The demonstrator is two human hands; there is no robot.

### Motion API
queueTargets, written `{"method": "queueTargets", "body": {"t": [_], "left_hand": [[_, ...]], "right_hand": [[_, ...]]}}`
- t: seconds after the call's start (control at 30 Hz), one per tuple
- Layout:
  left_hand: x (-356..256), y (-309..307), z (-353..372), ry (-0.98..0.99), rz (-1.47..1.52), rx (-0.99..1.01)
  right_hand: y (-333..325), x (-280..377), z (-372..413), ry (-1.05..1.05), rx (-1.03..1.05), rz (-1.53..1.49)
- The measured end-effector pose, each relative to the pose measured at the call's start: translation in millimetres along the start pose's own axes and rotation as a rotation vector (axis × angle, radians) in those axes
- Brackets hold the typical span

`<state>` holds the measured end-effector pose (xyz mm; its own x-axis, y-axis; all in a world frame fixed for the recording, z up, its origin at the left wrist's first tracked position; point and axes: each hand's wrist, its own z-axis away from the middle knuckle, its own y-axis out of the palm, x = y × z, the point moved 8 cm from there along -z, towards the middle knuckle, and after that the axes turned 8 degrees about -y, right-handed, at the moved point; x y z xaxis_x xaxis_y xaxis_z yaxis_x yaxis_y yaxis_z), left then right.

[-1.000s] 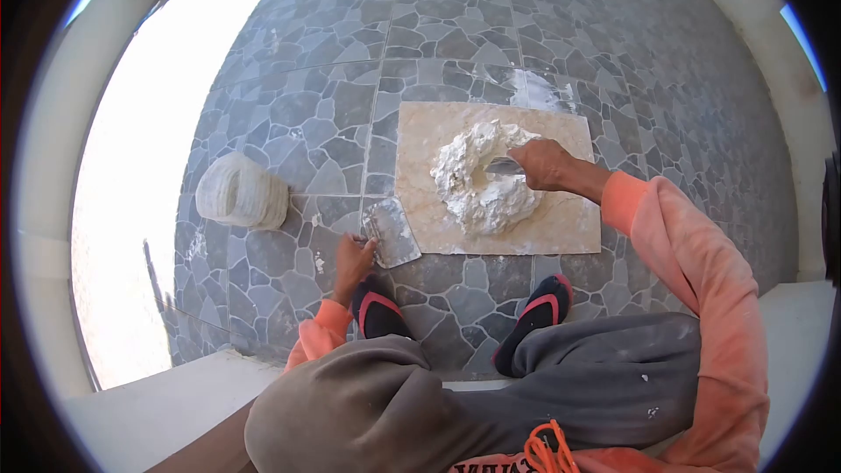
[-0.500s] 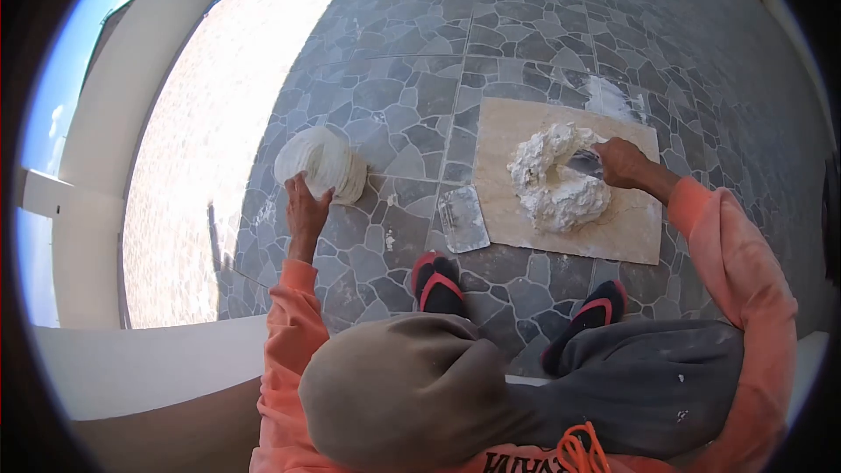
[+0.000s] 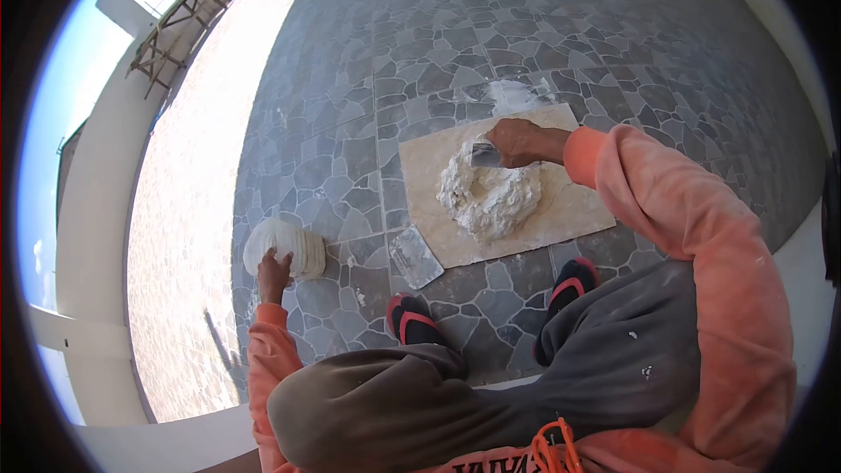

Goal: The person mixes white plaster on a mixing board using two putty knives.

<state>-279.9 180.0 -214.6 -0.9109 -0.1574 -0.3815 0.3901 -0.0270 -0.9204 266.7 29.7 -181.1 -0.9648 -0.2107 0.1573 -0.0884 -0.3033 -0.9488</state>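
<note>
My right hand [image 3: 523,142] is closed round a scraper [image 3: 484,156], its flat grey metal blade dipping into the upper side of a white plaster mound [image 3: 486,215]. The grip end is hidden in my fist. This wet, lumpy mound forms a ring with a hollow in its middle and lies on a beige board [image 3: 565,210]. Over on the left, my left hand [image 3: 274,280] rests its parted fingertips on the near side of a rounded, off-white layered roll [image 3: 302,250] standing on the floor.
A flat rectangular metal plate [image 3: 413,257] smeared with white lies against the board's near left corner. My sandalled feet [image 3: 412,320] stand just below. White residue [image 3: 517,96] marks the stone-patterned floor [image 3: 342,158] beyond the board. Wooden trestles [image 3: 180,31] stand far left.
My view has turned, so the board and roll appear shifted left and tilted. The scraper has moved from the mound's right side to its upper side. My left hand stays at the roll.
</note>
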Motion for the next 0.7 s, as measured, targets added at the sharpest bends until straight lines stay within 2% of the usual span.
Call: {"method": "queueTargets", "body": {"t": [0.1,0.13,0.23,0.37,0.47,0.57,0.7], "left_hand": [[23,27,-30,0.055,-0.059,0.129],[19,24,-25,0.153,-0.067,0.082],[16,20,-16,0.225,-0.171,0.014],[12,13,3,0.292,-0.293,0.019],[-4,12,25,0.520,-0.410,0.020],[-5,11,39,0.613,-0.473,0.071],[-18,-8,57,0.567,-0.365,0.170]], "right_hand": [[-7,1,8,0.007,-0.021,-0.007],[-8,2,10,-0.008,-0.039,-0.004],[-16,-1,18,-0.029,-0.087,-0.003],[-15,-3,20,-0.026,-0.088,-0.003],[-10,-8,14,-0.021,-0.115,0.021],[-10,-16,12,-0.062,-0.143,0.056],[-2,-30,6,-0.015,-0.019,0.059]]}}
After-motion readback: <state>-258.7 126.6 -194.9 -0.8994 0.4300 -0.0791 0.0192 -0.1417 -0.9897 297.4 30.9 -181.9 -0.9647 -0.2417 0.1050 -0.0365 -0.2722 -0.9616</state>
